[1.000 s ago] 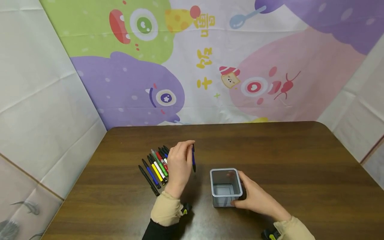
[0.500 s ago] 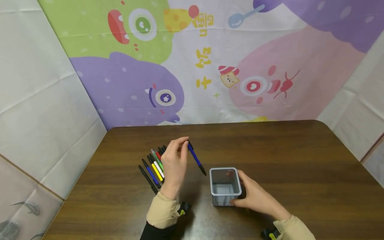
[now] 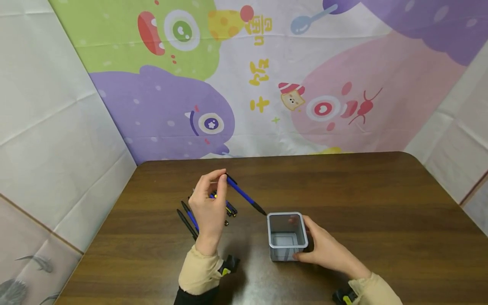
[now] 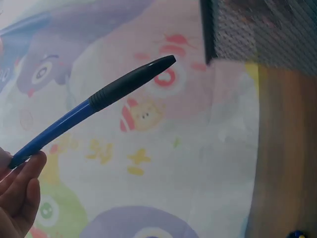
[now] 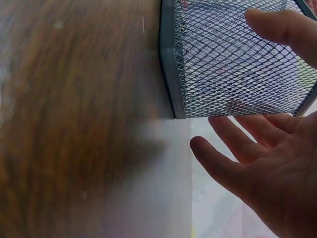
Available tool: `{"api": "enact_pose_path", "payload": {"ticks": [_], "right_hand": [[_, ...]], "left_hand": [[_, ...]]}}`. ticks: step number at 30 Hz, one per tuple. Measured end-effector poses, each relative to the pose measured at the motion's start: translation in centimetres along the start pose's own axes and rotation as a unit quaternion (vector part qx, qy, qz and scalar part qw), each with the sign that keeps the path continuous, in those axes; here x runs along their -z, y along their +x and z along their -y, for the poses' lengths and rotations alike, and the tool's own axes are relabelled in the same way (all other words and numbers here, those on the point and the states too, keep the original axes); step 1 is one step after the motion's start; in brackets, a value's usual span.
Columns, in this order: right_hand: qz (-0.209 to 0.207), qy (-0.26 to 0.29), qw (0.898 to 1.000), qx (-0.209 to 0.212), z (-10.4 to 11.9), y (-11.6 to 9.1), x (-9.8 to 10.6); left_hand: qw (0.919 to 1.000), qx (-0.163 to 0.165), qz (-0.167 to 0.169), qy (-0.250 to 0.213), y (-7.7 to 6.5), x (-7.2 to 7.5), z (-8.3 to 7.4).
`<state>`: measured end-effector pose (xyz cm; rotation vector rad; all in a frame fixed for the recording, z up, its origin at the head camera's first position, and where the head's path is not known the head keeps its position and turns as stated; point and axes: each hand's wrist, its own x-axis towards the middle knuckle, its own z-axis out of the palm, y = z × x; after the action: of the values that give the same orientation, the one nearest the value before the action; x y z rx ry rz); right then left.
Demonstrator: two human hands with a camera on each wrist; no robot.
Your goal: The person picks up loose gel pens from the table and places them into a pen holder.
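Note:
My left hand (image 3: 209, 207) pinches a blue pen (image 3: 245, 195) by its end between thumb and fingertips. The pen slants down to the right, its black end near the upper left corner of the square mesh pen holder (image 3: 287, 247). In the left wrist view the blue pen (image 4: 69, 120) shows whole, apart from the mesh holder (image 4: 262, 39). My right hand (image 3: 329, 252) holds the pen holder from the right side, thumb on the near wall and fingers behind. Right wrist view: the thumb lies across the mesh wall (image 5: 233, 64); some fingers stretch along another side.
Several pens and markers lie in a row on the brown wooden table (image 3: 362, 203), partly hidden by my left hand; a black pen (image 3: 186, 223) is at the near end. Behind the table hangs a cartoon-printed cloth (image 3: 259, 127). White panels (image 3: 49, 106) flank both sides.
My left hand has moved left and slightly up, uncovering other pens. The blue pen has swung from nearly upright to a slant, its black end now by the holder's rim. My right hand stays put.

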<state>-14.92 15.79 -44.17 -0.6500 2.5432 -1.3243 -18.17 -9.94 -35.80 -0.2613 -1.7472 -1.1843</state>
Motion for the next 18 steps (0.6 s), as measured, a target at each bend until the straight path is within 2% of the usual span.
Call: {"api": "enact_pose_path", "payload": {"ticks": [7, 16, 18], "right_hand": [[0.0, 0.004, 1.0, 0.003, -0.2, 0.0, 0.0], [0.006, 0.019, 1.0, -0.004, -0.2, 0.0, 0.1], [0.005, 0.021, 1.0, -0.003, -0.2, 0.0, 0.1]], "left_hand": [[0.9952, 0.03, 0.079, -0.049, -0.8, -0.8, -0.7], [0.9824, 0.016, 0.172, -0.07, -1.7, -1.8, -0.9], [0.9789, 0.017, 0.191, -0.07, -1.6, -1.8, -1.6]]}}
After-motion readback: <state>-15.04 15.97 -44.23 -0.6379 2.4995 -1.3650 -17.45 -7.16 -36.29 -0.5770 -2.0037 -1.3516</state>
